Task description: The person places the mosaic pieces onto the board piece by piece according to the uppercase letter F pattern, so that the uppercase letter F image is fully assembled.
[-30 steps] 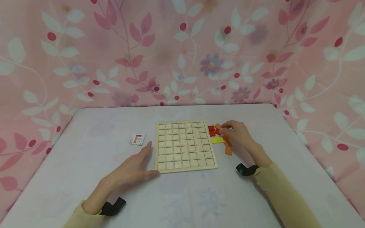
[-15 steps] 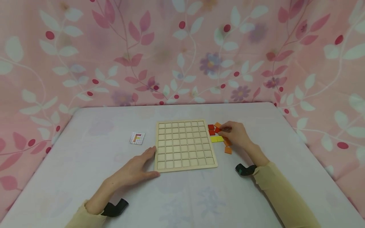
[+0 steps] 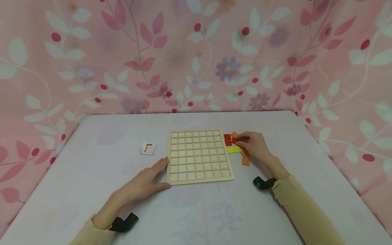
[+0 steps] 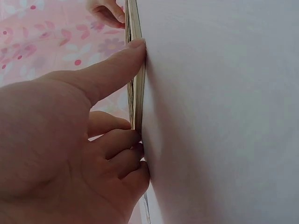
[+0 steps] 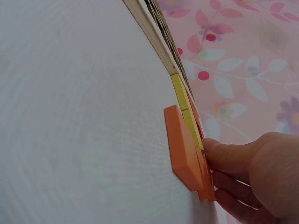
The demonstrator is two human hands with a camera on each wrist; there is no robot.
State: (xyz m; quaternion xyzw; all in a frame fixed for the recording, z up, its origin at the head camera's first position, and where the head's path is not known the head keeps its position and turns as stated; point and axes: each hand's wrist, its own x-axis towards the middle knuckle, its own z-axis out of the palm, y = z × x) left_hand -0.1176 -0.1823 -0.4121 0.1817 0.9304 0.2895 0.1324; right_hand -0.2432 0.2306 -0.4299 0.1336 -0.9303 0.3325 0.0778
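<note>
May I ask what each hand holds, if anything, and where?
Left hand only touches the grid board, at its left edge; whether right hand pinches a red tile is unclear.

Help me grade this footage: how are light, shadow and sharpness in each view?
Head view: dim, even light, no obvious glare, soft shadow below the left hand. Left wrist view: dim, a broad soft-edged shadow on the white tabletop. Right wrist view: dim; nearest orange tile clear-edged, tabletop texture indistinct.
</note>
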